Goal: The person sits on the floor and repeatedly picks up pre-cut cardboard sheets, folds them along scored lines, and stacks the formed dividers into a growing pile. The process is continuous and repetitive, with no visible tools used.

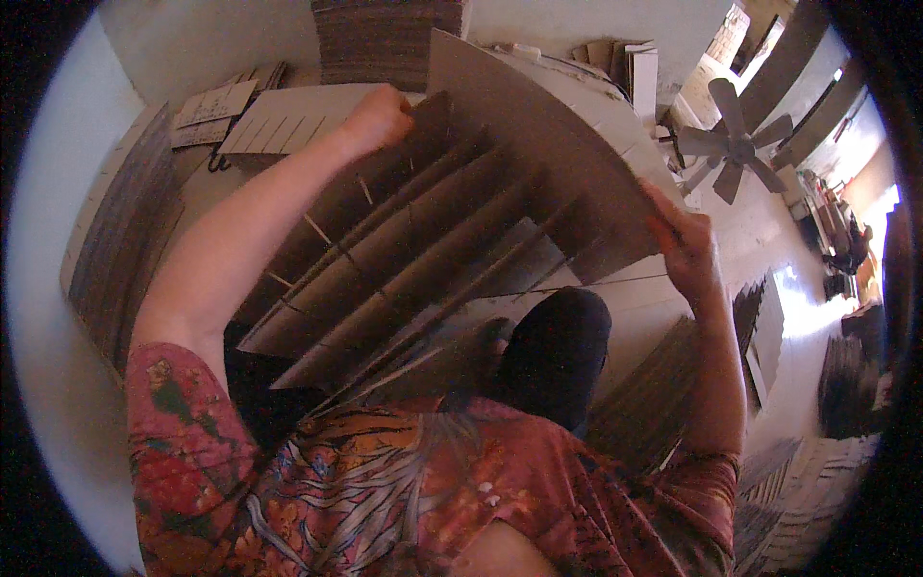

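Observation:
In front of me stand several slotted cardboard dividers [422, 241], roughly parallel, with narrow cross strips between some of them. My left hand [378, 119] is curled at the far left end of these dividers, closed on a cardboard edge; its fingertips are partly hidden. A wide cardboard sheet [533, 137] rises on edge across the far right ends of the dividers. My right hand [681, 234] grips its right end, thumb on the near side. My knee [559, 353], in dark trousers, is close to the near side of the dividers.
Flat cardboard is stacked at the left [122, 245] and at the back wall [389, 47]. A slotted sheet [281, 119] lies behind my left hand. A standing fan [739, 148] is at the right. More cardboard piles [649, 368] stand to my right.

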{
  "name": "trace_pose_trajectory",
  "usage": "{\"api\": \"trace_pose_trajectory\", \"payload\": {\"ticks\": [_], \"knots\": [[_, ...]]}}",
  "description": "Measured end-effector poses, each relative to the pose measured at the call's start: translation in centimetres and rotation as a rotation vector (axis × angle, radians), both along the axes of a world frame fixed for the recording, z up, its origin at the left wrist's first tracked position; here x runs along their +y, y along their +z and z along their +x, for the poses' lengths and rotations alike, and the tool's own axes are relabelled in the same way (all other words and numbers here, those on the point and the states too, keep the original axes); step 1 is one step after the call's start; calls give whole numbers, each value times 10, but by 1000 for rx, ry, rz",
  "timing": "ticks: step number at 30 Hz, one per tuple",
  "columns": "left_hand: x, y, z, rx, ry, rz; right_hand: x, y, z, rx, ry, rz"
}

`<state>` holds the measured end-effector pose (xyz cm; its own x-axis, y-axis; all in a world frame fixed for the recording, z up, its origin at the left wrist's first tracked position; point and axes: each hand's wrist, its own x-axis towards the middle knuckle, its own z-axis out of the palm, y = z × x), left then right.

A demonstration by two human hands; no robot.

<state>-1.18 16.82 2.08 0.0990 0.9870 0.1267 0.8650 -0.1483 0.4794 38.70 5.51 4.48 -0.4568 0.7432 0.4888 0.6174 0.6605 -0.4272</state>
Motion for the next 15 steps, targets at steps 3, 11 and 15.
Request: {"api": "trace_pose_trajectory", "payload": {"ticks": [3,11,15], "knots": [[4,0,-5,-62,-15,-33,3,1,-1,-46,-10,-78],[-42,13,41,106,-220,758,8,0,0,24,-18,-135],[-46,26,65,171,-104,153,1,-2,2,19,-13,-99]]}}
